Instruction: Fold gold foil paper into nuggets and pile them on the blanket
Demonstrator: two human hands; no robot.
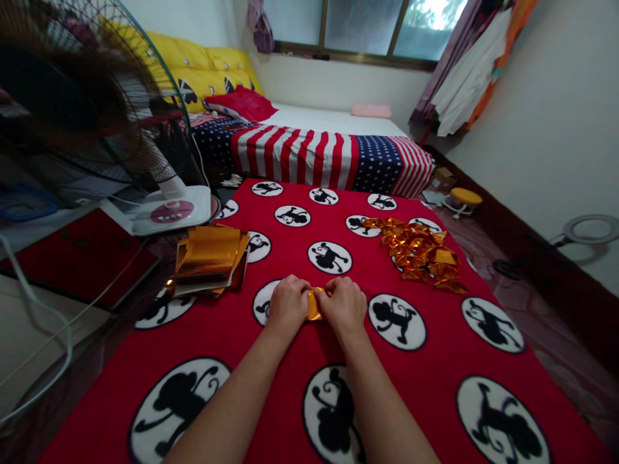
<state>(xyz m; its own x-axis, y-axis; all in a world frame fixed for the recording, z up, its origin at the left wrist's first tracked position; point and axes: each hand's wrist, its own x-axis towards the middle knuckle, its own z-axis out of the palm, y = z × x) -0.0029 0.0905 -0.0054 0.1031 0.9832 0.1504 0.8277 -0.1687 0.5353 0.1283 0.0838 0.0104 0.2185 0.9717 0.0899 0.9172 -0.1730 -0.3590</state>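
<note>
Between both hands a small piece of shiny gold foil paper point(315, 305) lies on the red cloth. My left hand point(289, 300) pinches its left side with bent fingers, and my right hand point(347, 301) grips its right side. The fingers hide much of the paper's outline, so its folds are hard to make out. To the left sits a stack of flat gold foil sheets point(211, 256), with pale undersides showing at the edges. A heap of folded gold foil pieces point(420, 253) rests farther off to the right.
A red cloth with monkey prints point(358, 270) covers the surface. At left, an electric fan point(171, 205) stands beside a dark red board point(82, 258) and a white cable point(68, 328). Beyond are a bed point(314, 154), a yellow-topped stool point(465, 196) and a ring-shaped stand point(590, 229).
</note>
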